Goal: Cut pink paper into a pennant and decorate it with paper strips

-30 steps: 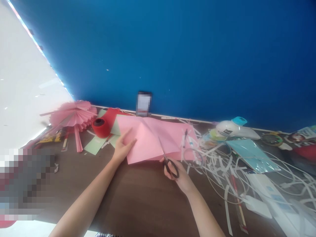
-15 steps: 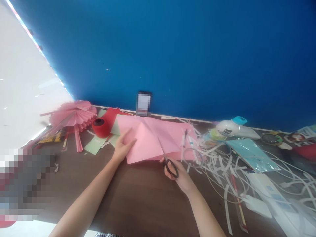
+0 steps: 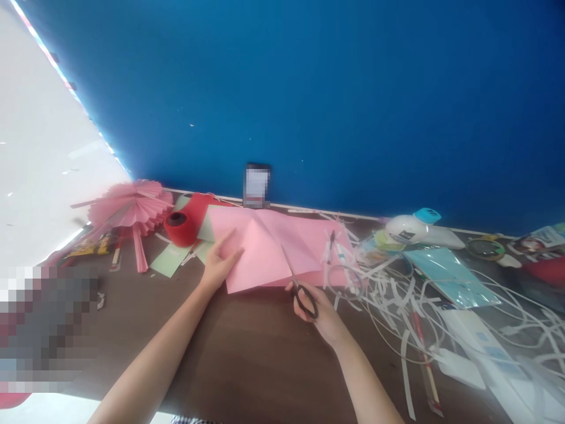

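Note:
A creased sheet of pink paper (image 3: 260, 253) spreads across the table in front of me, its near edge lifted. My left hand (image 3: 219, 262) grips it by the left side, thumb on top and the other fingers partly hidden. In my right hand (image 3: 315, 309) are black-handled scissors (image 3: 304, 299). Their blades point away from me and lie in the paper at its near edge, right of the middle. Under the right part of the paper's surroundings, white paper strips (image 3: 397, 288) lie tangled.
A pleated pink paper fan (image 3: 132, 206), a red roll (image 3: 180, 228) and green paper pieces (image 3: 170, 259) lie left. A phone (image 3: 256, 185) leans on the blue wall (image 3: 309, 106). Right are cables, a white bottle (image 3: 406, 228), a light-blue packet (image 3: 454, 277) and a power strip (image 3: 489, 347).

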Tool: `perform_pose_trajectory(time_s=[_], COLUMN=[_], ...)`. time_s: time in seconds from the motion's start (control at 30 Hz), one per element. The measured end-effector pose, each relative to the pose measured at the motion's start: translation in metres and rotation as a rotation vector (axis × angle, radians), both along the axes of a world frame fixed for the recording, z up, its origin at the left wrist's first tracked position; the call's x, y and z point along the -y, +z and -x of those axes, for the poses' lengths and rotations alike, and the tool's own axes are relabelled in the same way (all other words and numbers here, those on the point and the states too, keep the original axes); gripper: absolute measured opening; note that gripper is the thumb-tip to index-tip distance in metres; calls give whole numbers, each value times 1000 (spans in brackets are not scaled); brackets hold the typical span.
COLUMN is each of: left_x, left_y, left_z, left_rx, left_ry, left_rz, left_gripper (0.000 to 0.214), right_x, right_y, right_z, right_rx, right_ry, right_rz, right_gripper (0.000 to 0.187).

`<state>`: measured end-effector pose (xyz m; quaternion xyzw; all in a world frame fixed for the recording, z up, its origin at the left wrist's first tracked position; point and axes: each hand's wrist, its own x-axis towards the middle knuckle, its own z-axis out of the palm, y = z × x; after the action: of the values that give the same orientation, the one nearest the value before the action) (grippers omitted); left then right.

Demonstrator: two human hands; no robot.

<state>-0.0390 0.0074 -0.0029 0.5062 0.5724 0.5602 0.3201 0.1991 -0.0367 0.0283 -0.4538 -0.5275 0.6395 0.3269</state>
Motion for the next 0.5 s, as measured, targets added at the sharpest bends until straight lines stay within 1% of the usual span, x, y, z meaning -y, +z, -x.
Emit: perform_pose_trajectory(time_s=[0.5], left_x=[1], left_y=[2], left_z=[-1], left_rx=[-5], left_ry=[1], left_rz=[2], left_gripper=[53], right_x=[0], right_y=[0], right_z=[0], right_rx=[15], right_ry=[8], right_rz=[19], right_gripper=[38])
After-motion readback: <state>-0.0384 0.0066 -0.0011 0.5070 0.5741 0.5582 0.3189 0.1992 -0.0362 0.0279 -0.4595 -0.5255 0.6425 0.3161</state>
